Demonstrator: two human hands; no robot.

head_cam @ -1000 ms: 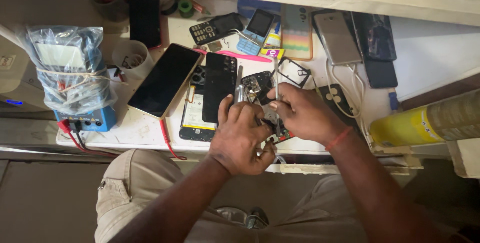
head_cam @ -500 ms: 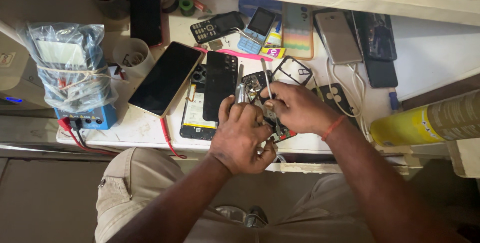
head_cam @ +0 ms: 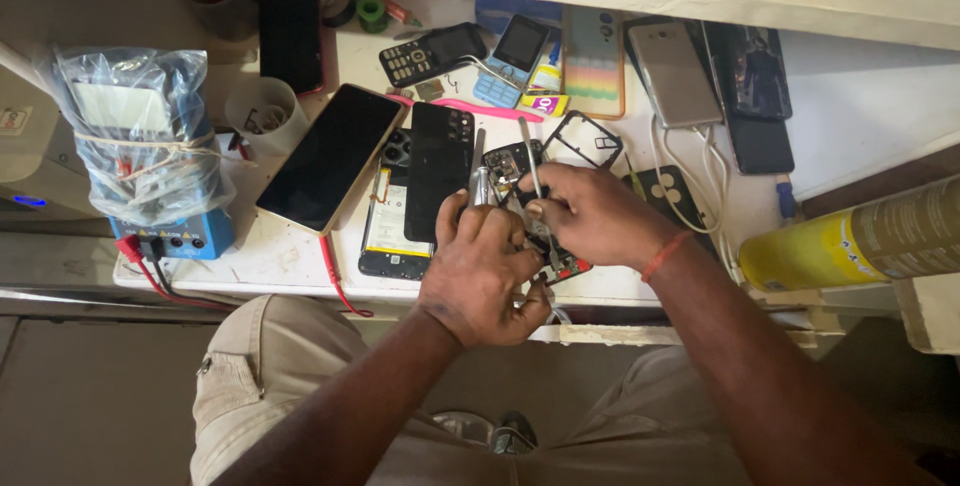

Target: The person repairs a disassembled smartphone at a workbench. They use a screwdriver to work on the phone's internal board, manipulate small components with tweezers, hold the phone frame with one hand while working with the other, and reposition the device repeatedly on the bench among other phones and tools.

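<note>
At the far left, a blue box-shaped meter wrapped in a clear plastic bag point(head_cam: 140, 146) is sitting on the white worktop point(head_cam: 860, 116), its red lead point(head_cam: 335, 271) trailing toward the table edge. Just right of it, a large gold-framed smartphone with a dark screen point(head_cam: 330, 156) is lying tilted, beside an opened black phone showing its battery point(head_cam: 395, 236).

At the centre, the left hand point(head_cam: 485, 271) is curling closed around the opened dark handset with exposed circuit board point(head_cam: 545, 246), which is resting at the near edge of the worktop between both hands; a short metal tool point(head_cam: 481, 186) is poking up past its fingers. The right hand point(head_cam: 590, 211) is pinching a thin silver tweezer-like tool point(head_cam: 530, 161) narrowly between thumb and fingers, its tip aimed down into the board.

Further right, a yellow cylindrical canister point(head_cam: 850, 241) is lying on its side.

Because the handset is sitting so near the edge, loosened small parts could drop into the lap; a slip of the thin tool could scratch the board.
</note>
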